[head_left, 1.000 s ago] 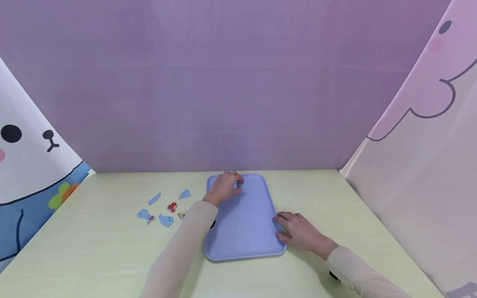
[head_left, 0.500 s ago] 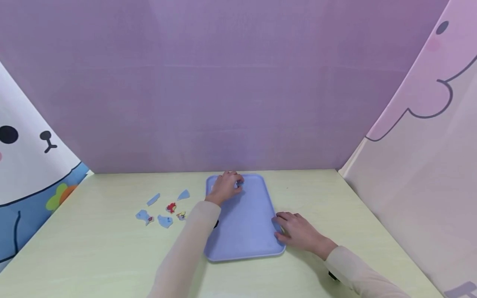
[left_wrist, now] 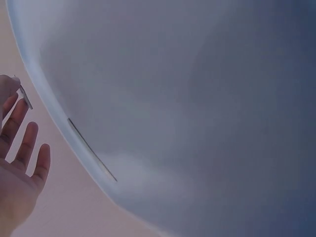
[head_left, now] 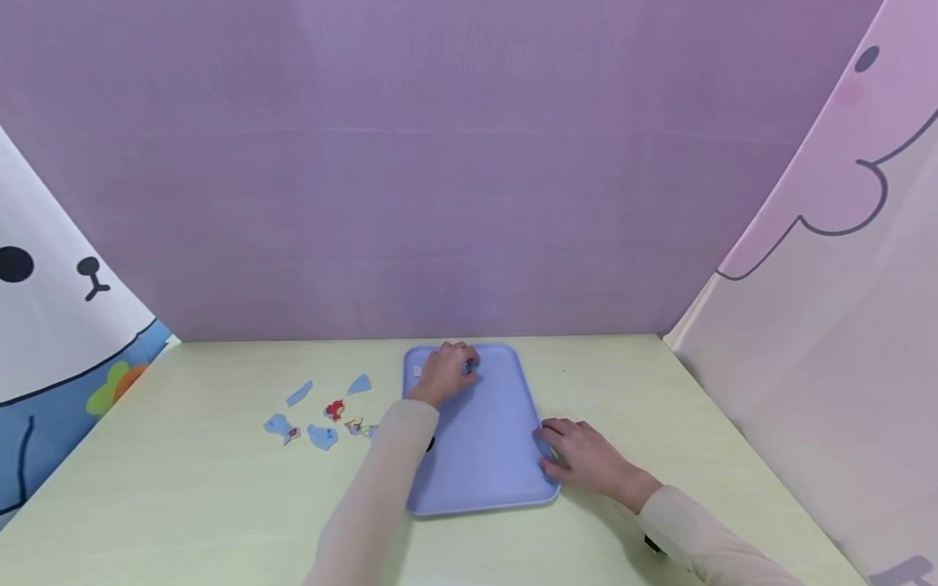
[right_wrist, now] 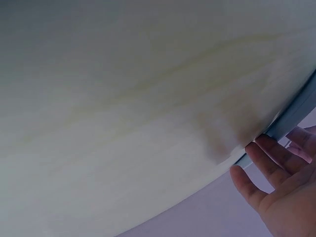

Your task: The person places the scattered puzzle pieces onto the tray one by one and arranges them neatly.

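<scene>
Over the far end of a lilac tray [head_left: 484, 456], my left hand [head_left: 440, 374] pinches a small blue puzzle piece [head_left: 470, 368] between thumb and index finger. In the left wrist view that piece [left_wrist: 26, 97] shows edge-on as a thin sliver, and the other fingers are spread. A small pale piece [head_left: 418, 371] lies in the tray's far left corner. My right hand [head_left: 586, 456] rests at the tray's right rim. In the right wrist view its fingertips [right_wrist: 239, 173] touch the rim from outside, with the fingers fairly straight.
Several loose puzzle pieces lie left of the tray: a blue strip [head_left: 299, 394], a blue triangle [head_left: 358, 384], a red one [head_left: 335, 409], a yellow one [head_left: 355, 426] and blue ones [head_left: 322, 436]. A purple curtain [head_left: 469, 179] hangs behind the pale table [head_left: 220, 505].
My left forearm has shifted slightly right, and the hand has come slightly nearer, uncovering the pale piece in the tray's corner. The right hand stays at the rim.
</scene>
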The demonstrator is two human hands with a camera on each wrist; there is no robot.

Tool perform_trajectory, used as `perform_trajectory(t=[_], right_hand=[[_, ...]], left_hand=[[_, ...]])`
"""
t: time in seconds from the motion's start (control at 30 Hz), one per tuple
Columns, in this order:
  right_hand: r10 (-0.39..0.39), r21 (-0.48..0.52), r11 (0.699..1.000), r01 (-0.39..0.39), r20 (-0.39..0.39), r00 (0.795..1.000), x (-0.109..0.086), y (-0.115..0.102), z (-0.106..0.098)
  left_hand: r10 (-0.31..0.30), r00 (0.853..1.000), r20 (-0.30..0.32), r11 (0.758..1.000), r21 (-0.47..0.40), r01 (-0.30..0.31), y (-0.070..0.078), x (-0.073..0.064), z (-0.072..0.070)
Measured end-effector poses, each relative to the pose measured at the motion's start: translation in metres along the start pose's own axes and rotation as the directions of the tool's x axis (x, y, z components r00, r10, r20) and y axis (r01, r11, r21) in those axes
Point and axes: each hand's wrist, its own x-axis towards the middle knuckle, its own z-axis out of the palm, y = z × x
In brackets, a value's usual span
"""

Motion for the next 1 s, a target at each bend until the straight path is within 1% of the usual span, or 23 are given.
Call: perform_trajectory(t=[0.17,0.37,0.47,0.73,1.0], right_hand=[[-0.002,0.000,1.000,0.002,-0.002,1.000,0.0000,-0.0001,0.0000],[-0.011,-0.003,1.000,0.011,-0.012,1.000,0.0005,-0.0006,-0.0004],[-0.015,-0.005,1.000,0.015,-0.014,1.000,0.0007,-0.0004,0.0001],[-0.007,-0.009,1.000,0.007,-0.009,1.000,-0.0006,0.0006,0.0002],[-0.015,-0.021,1.000,0.015,-0.007,1.000,0.0010,0.0002,0.0016]], left_hand=[[-0.004,1.000,-0.007,1.000,-0.006,0.004,-0.0006,-0.0004,0.0057],[-0.015,1.000,0.005,1.000,-0.026,0.015,0.0005,0.0004,0.0054],[-0.020,1.000,0.000,1.000,-0.015,0.020,0.0007,0.0011,0.0059],[-0.043,0.998,0.041,0.999,0.010,0.042,0.0041,0.0063,0.0087],[-0.083,0.996,0.032,0.996,0.037,0.082,0.0036,0.0094,0.0097]])
